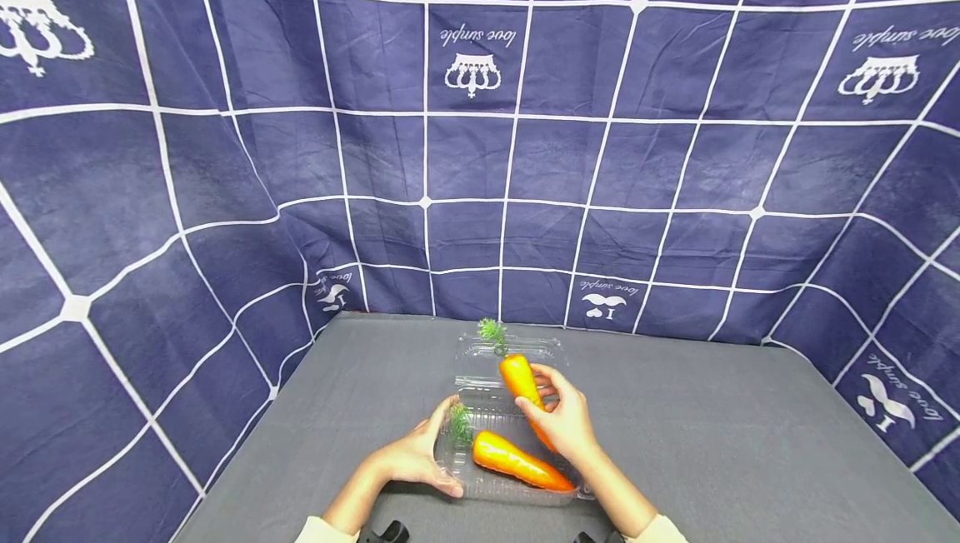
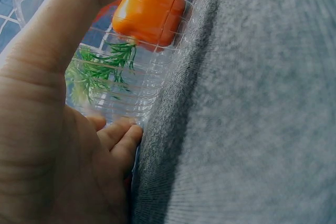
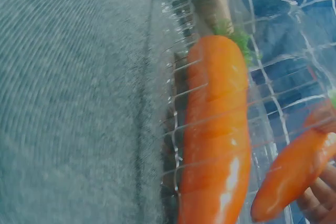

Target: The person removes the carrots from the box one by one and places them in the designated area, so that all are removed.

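Blue gridded cloth [image 1: 570,156] fills the upper frame and both sides; grey tabletop [image 1: 712,426] below. Clear plastic container [image 1: 480,490] at lower centre, its lid [image 1: 551,348] open toward the cloth. Hands: left [image 1: 416,453] holds the container's left end, thumb at the near side, fingers at the far side; right [image 1: 567,416] grips the upper carrot [image 1: 517,376], slanted over the container, narrow end down and right. Whether that end touches plastic: cannot tell. Lower carrot [image 1: 517,461] lies inside, tip by the near right corner. Leafy tops smallest: one [image 1: 491,330] overlaps the lid, one [image 1: 460,424] sits beside the left fingers.

Risks, judged: glossy carrot could slip if the pinch loosens; light container could skid or tip if the left hold slackens; protruding leaves could snag at the hinge.
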The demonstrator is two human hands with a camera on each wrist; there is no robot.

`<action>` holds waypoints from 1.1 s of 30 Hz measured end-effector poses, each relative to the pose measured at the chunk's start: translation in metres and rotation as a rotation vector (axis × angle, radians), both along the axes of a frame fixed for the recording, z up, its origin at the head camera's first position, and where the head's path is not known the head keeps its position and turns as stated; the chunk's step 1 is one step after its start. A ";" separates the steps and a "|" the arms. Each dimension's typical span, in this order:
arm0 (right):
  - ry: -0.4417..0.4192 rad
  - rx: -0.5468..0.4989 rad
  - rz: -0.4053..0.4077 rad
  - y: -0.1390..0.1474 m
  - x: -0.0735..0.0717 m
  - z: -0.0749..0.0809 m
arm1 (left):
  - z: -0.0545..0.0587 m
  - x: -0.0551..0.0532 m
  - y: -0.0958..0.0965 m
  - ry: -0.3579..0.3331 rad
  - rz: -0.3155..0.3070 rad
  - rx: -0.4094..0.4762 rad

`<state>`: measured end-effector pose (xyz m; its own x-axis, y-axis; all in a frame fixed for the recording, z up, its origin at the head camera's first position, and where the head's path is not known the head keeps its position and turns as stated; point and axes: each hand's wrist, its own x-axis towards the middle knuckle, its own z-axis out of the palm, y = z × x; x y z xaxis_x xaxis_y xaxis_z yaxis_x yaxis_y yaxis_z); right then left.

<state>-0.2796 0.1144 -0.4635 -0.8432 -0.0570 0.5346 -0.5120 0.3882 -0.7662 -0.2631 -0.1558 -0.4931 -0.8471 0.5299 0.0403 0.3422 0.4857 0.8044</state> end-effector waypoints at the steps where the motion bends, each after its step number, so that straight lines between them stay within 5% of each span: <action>1: -0.004 -0.032 -0.020 0.000 0.000 0.001 | 0.000 0.000 0.000 -0.001 0.001 0.002; 20: -0.340 -0.594 -0.098 0.030 -0.001 0.019 | -0.001 0.000 0.000 -0.004 0.005 -0.008; 33: -0.414 -0.640 -0.171 0.075 0.008 0.010 | -0.002 -0.001 0.000 0.006 -0.007 0.009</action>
<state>-0.2716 0.1896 -0.4539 -0.9505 0.3049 0.0592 -0.1081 -0.1461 -0.9834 -0.2641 -0.1557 -0.4948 -0.8433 0.5351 0.0501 0.3501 0.4764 0.8065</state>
